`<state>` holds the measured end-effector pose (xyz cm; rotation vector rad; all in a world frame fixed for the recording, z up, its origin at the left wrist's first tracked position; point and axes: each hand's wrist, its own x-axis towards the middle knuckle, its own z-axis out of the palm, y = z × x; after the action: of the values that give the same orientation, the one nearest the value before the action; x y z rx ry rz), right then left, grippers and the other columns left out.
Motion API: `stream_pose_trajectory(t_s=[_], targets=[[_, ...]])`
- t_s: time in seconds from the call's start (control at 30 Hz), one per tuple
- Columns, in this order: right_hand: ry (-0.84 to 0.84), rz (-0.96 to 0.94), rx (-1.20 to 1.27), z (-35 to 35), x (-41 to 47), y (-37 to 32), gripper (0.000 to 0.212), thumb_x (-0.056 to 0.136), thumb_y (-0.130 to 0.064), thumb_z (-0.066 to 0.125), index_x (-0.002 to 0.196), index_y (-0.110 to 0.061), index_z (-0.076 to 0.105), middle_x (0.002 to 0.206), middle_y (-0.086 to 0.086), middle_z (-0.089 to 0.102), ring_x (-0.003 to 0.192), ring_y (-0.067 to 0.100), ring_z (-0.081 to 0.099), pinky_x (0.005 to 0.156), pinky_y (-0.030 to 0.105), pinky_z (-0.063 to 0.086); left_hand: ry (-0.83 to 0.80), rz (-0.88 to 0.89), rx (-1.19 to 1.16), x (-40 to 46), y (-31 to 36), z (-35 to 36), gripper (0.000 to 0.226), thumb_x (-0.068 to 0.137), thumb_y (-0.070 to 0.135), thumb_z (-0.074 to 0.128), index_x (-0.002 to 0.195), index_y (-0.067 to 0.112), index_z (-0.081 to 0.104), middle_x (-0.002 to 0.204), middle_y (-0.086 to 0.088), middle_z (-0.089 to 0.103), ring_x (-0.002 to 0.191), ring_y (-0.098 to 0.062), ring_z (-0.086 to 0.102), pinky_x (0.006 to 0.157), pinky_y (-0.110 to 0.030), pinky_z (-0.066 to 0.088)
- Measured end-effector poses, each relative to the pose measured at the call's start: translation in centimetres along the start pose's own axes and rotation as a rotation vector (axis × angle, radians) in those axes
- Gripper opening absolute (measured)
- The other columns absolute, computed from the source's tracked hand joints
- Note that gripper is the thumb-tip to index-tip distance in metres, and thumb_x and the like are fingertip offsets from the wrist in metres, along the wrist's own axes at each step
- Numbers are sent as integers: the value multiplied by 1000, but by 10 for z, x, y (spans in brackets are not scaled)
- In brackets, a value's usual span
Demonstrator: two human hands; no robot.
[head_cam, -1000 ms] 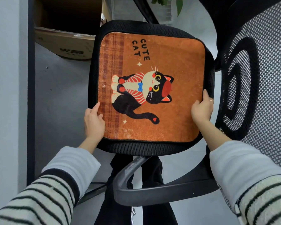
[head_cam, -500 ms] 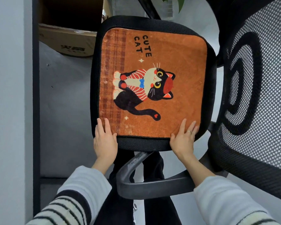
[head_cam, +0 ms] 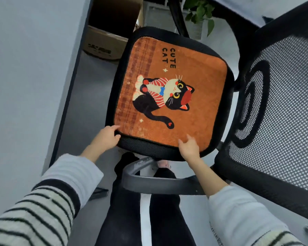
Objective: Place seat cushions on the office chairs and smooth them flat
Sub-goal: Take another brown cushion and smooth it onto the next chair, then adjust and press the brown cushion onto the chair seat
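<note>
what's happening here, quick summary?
A person is fitting an orange cat-print seat cushion onto a black mesh office chair. The cushion lies flat on the seat, inside the seat's black border. The left hand touches the cushion's near left corner, and the right hand rests at its near edge, fingers on the fabric. Neither hand visibly grips it. The cushion looks placed, with the hands at the near edge as if smoothing or adjusting.

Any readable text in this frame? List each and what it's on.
"CUTE CAT": black letters printed on the orange plush seat cushion lying on the black mesh office chair seat.
Dark print on the side of the brown cardboard box under the desk: too blurred to read.
Nothing else legible.
</note>
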<state>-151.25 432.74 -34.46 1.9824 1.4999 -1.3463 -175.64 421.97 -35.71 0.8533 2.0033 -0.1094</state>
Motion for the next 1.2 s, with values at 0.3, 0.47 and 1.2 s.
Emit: stream_pose_trajectory(t_s=[0.3,0.47,1.2], targets=[[-192,-494,-119,-12,-128,-56,35,99,-22,39,131,-12,51,133,6,55,123,22,50,92,25,37,208,-166,-623,-172,8,33,33,95,23,47,127,18,54,126,-7,59,116,-22,53,93,-24,37],[-301,-710,-365,12,-203,-50,35,100,-21,36,130,-11,52,122,10,61,99,25,59,71,26,39,415,-280,-823,-269,-10,74,31,95,21,48,123,17,57,118,-7,64,111,-21,58,88,-19,36],[-897,-1099,-1163,206,-439,229,33,95,-20,42,120,-7,60,109,11,67,100,25,60,83,34,47,1008,-1098,-1371,-611,-80,409,27,95,14,45,116,10,62,122,-10,62,113,-25,56,92,-28,42]])
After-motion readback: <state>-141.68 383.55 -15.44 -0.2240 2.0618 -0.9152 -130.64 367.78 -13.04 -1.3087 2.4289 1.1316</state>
